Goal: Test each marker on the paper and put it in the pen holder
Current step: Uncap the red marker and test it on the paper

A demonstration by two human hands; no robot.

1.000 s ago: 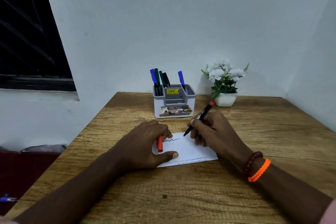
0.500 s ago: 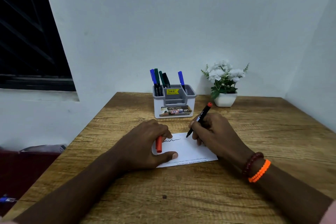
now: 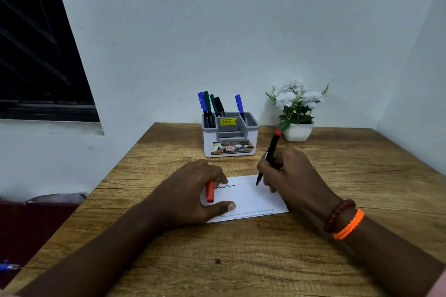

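Orange-red, the marker cap (image 3: 210, 192) sits pinched under the curled fingers of the left hand (image 3: 190, 196), whose thumb lies flat on the paper (image 3: 251, 196), pinning it to the wooden table (image 3: 241, 260). The right hand (image 3: 293, 176) grips the black marker (image 3: 268, 157) in a writing pinch, tip at the sheet right of a black squiggle (image 3: 226, 186). Behind stands the pen holder (image 3: 230, 137) with five markers, beside a potted white flower (image 3: 297, 111).
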